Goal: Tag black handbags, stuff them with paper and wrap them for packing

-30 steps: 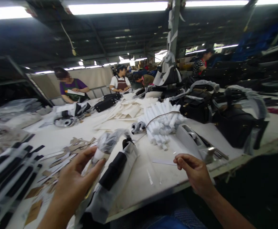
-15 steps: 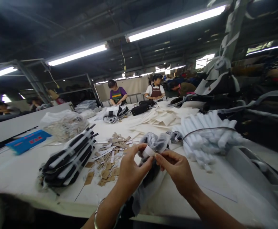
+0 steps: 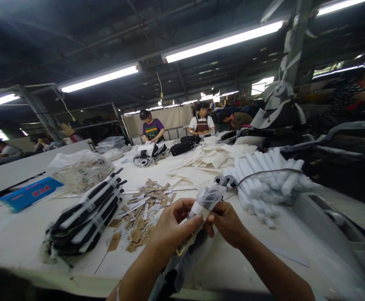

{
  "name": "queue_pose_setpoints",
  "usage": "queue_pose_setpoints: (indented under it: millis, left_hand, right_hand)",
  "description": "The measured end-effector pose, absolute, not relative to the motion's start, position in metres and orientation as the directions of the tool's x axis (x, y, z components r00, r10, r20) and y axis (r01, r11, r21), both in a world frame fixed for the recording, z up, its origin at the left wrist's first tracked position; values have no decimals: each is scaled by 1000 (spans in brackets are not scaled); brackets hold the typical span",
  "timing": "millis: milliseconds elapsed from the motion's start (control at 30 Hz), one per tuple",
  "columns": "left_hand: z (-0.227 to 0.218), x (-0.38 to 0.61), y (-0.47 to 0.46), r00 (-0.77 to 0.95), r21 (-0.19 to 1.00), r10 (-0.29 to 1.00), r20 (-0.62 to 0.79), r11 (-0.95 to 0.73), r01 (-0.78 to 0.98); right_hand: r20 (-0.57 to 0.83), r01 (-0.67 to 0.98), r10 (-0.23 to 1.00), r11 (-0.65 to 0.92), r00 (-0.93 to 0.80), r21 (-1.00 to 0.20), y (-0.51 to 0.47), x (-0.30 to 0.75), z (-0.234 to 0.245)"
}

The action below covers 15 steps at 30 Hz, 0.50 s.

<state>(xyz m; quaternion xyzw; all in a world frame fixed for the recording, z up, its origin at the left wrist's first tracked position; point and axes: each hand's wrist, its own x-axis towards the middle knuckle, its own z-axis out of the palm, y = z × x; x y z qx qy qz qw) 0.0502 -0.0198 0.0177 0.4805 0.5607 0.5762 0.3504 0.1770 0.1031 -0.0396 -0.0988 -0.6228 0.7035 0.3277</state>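
My left hand [image 3: 170, 225] and my right hand [image 3: 226, 221] meet over the near edge of the white table [image 3: 19, 234]. Both are closed on the plastic-wrapped end [image 3: 208, 198] of a black strap, where a white band circles the wrapping. The rest of the strap, in a clear sleeve [image 3: 182, 267], hangs down toward me between my forearms. A pile of white paper rolls [image 3: 264, 179] lies just right of my hands. Scattered brown card tags [image 3: 141, 209] lie just left of them.
A bundle of wrapped black straps [image 3: 85, 217] lies at left, with a blue box [image 3: 29, 193] and a clear bag [image 3: 79, 167] behind. A grey tape dispenser [image 3: 335, 234] sits at right. Black bags [image 3: 342, 167] fill the right side. Several other people work at the far end.
My right hand came in from the tape dispenser side and joined the left on the wrapped end. My view swung left, and both hands have dropped slightly closer to me.
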Motion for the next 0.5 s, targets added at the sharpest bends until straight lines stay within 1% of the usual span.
queue_pose_setpoints:
  millis: [33,100,167,200,267,333,400,500]
  left_hand:
    - [19,50,-20,-290,989,947,139,-115,98]
    - [20,49,-22,-298,991,946,124,-103,83]
    - [22,47,-23,-328,988,935,132,-96,124]
    - [23,47,-24,-342,984,929,141,-92,154]
    - [24,46,-24,-355,972,919,171,-99,212]
    - [23,46,-24,-348,961,916,199,-112,254]
    - [23,47,-24,-348,951,911,219,-119,286]
    - [22,50,-25,-364,943,903,228,-112,314]
  right_hand:
    - [297,-346,550,16,-780,-938,105,177,-39]
    - [354,-350,487,102,-798,-931,106,178,-36]
    - [403,-335,456,226,-793,-915,104,182,-30]
    - [426,-316,460,299,-780,-901,102,183,-26]
    - [474,-254,504,444,-722,-859,96,186,-20]
    - [509,-173,556,546,-657,-820,90,186,-16]
    - [509,-110,601,574,-616,-811,85,186,-14]
    - [465,-67,646,541,-605,-838,82,183,-14]
